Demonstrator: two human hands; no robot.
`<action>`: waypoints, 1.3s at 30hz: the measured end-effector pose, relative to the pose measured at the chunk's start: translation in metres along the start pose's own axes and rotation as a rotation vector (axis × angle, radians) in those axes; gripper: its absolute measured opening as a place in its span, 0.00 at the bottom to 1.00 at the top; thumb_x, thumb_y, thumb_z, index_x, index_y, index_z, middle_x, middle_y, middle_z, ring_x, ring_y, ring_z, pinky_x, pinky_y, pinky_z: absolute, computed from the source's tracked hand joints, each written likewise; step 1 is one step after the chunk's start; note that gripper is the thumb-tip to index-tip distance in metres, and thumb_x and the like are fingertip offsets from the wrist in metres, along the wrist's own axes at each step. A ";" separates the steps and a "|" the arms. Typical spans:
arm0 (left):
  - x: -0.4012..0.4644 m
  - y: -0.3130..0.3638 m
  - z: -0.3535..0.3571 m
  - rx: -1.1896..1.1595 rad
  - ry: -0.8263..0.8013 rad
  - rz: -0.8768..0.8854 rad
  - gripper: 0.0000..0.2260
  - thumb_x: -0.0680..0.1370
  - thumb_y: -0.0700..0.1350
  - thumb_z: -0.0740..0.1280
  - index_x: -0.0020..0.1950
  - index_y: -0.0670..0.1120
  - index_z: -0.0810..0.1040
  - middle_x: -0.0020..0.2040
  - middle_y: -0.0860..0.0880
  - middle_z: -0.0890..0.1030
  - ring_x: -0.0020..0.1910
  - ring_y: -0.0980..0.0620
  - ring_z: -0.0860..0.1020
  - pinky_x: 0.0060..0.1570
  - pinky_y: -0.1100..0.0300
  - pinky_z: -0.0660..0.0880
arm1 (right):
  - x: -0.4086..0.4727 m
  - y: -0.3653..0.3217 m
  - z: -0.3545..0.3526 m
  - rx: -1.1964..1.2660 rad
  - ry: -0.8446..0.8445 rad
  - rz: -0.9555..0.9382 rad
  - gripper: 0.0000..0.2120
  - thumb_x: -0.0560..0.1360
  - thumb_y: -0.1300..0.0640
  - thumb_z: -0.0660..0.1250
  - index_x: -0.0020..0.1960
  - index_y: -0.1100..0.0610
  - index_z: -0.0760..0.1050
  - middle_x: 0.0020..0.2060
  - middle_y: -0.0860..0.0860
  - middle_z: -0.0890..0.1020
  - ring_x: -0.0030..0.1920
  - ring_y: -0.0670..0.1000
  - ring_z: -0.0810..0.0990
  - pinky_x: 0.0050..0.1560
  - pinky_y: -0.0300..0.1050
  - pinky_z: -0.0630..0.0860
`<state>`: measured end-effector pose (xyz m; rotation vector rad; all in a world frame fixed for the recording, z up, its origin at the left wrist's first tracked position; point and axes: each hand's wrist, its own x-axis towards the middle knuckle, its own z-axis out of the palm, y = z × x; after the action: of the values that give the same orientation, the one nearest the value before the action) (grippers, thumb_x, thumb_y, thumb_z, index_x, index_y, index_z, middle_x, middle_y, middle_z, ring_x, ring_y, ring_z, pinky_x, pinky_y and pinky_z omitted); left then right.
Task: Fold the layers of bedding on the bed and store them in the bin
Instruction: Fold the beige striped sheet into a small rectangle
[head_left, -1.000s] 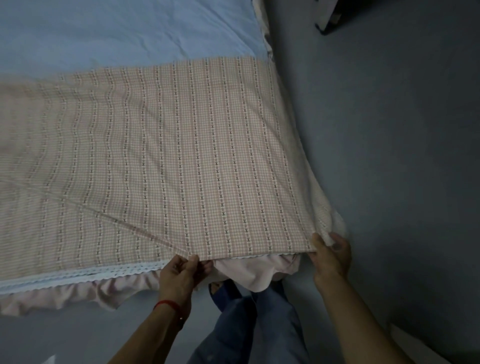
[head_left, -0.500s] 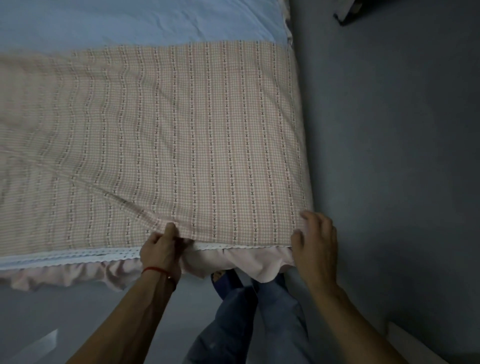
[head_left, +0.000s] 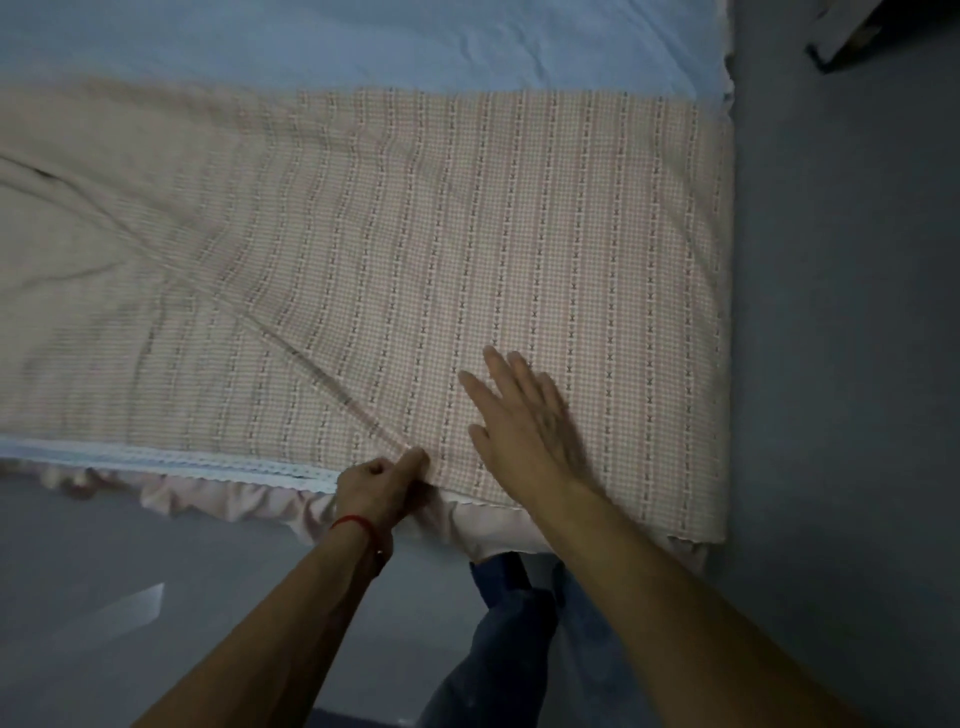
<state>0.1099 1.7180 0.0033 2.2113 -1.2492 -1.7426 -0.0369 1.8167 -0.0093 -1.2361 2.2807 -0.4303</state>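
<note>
A pink checked sheet (head_left: 519, 234) with dotted stripes lies spread over the near part of the bed, with a long diagonal crease running to its front edge. My left hand (head_left: 376, 486), with a red string at the wrist, pinches that front edge where the crease ends. My right hand (head_left: 524, 421) lies flat on the sheet with straight fingers, just right of the left hand. A pale blue sheet (head_left: 363, 41) covers the bed farther back. A white lace trim (head_left: 166, 460) and a pink ruffle (head_left: 223, 499) hang along the front edge. No bin is in view.
Grey floor (head_left: 841, 364) runs along the right side of the bed and in front of it. A dark piece of furniture (head_left: 841, 47) stands at the top right corner. My legs in blue jeans (head_left: 498, 639) stand close against the bed's front edge.
My right hand left the sheet's right corner and moved left and forward onto the sheet top, fingers now flat. My left hand kept its pinch on the front edge. The view shifted left.
</note>
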 end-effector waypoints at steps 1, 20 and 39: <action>0.003 0.010 -0.001 -0.022 0.004 0.004 0.16 0.74 0.42 0.75 0.47 0.28 0.79 0.42 0.32 0.83 0.43 0.39 0.84 0.44 0.48 0.84 | 0.011 -0.008 -0.003 0.014 -0.022 0.003 0.30 0.84 0.52 0.60 0.82 0.46 0.54 0.83 0.52 0.48 0.82 0.55 0.47 0.81 0.58 0.49; 0.165 0.134 -0.138 0.761 -0.192 0.154 0.18 0.76 0.63 0.68 0.54 0.50 0.80 0.70 0.45 0.56 0.65 0.39 0.72 0.70 0.47 0.70 | 0.135 -0.066 0.043 -0.325 -0.413 0.406 0.55 0.73 0.43 0.76 0.81 0.41 0.37 0.82 0.55 0.40 0.81 0.66 0.39 0.70 0.81 0.55; 0.181 0.177 -0.116 0.673 -0.267 -0.186 0.41 0.61 0.64 0.75 0.69 0.44 0.73 0.72 0.39 0.64 0.63 0.37 0.74 0.62 0.44 0.75 | 0.142 -0.106 0.054 -0.468 -0.341 0.659 0.29 0.83 0.57 0.52 0.83 0.47 0.50 0.82 0.57 0.48 0.80 0.67 0.46 0.70 0.78 0.59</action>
<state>0.1158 1.4399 -0.0091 2.5476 -1.9946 -1.9442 0.0016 1.6385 -0.0411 -0.5998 2.3679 0.5344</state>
